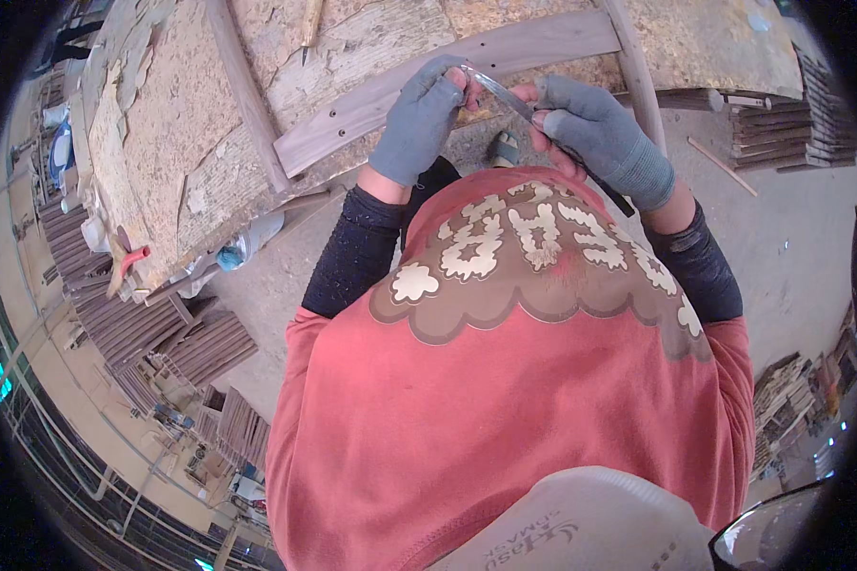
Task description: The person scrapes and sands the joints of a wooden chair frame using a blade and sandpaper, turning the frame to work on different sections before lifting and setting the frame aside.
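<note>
Below the bench edge at the left hangs a clear plastic bag (262,231) with something bluish at its lower end; I can't make out what's inside it.

The person's left hand (415,124), in a grey glove that leaves the fingertips bare, has its thumb and fingers pinched together at the upper end of a slim metal tool (493,88). The right hand (595,133), gloved the same way, curls closed around the tool's lower part, thumb laid along it. The tool slants between the two hands, in front of the chest and over the near edge of the bench, its shiny end up toward the left hand.

Just beyond the hands lies a curved brown rail (448,81) with dark holes in it, set between a left wooden leg (246,90) and a right wooden leg (635,71). They rest on a workbench (195,124) with a mottled, peeling top. A pointed tool (310,27) lies farther back.

Brown slats (124,324) are stacked at the left, more slats (771,133) at the right, and a thin stick (724,167) lies on the grey floor (733,224).
</note>
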Demonstrator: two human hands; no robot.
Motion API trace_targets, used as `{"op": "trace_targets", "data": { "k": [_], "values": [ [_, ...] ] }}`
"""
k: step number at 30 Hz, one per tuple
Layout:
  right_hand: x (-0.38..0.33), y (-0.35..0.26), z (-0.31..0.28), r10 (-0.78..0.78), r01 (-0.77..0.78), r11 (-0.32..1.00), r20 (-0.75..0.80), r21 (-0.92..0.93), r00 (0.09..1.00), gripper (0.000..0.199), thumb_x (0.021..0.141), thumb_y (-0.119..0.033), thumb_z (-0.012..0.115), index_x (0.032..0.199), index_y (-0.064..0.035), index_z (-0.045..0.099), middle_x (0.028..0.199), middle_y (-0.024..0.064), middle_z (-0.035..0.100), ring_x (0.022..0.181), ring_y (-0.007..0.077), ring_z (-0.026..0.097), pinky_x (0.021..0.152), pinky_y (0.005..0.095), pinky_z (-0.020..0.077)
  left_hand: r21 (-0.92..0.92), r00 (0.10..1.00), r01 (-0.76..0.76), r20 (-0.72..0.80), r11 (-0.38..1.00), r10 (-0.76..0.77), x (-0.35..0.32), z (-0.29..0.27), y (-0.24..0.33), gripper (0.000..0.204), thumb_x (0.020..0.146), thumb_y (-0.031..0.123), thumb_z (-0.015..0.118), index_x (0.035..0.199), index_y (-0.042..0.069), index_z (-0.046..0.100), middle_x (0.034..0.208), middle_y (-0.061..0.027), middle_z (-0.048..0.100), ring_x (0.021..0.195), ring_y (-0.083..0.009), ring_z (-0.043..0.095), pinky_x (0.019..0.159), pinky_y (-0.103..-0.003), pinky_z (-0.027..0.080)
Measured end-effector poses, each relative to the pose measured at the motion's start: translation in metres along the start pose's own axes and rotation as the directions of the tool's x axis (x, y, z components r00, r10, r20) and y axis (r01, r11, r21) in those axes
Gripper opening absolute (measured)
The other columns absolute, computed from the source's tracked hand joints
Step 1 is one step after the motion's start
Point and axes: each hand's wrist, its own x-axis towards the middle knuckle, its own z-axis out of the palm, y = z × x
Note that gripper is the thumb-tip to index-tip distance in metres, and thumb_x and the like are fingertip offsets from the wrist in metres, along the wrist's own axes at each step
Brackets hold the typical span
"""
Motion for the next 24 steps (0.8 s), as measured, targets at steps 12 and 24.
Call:
{"op": "trace_targets", "data": {
  "k": [12,24],
  "values": [
    [-0.004,0.001,-0.004,0.057,-0.055,0.979,-0.006,0.195,0.998,0.035,0.091,-0.014,0.049,0.125,-0.0054,0.054,0.076,0.0022,0.058,0.051,0.0058,0.050,0.047,0.0193,0.0425,0.081,0.998,-0.020,-0.057,0.997,0.025,0.014,0.000,-0.012,0.029,0.095,0.027,0.051,0.106,0.000,0.055,0.082,-0.0033,0.054,0.079,-0.0133,0.052,0.074,-0.027,0.043],
    [-0.004,0.019,-0.078,-0.063,-0.172,0.938,-0.636,-0.301,0.769,0.031,0.090,-0.012,0.049,0.117,-0.0045,0.061,0.067,-0.0026,0.054,0.051,0.0046,0.048,0.046,0.0191,0.0383,0.818,0.797,-0.112,-0.265,0.564,0.543,0.070,-0.090,-0.042,0.032,0.083,0.024,0.062,0.108,0.004,0.060,0.101,-0.0134,0.061,0.092,-0.0282,0.060,0.082,-0.036,0.047]
  ]
}}
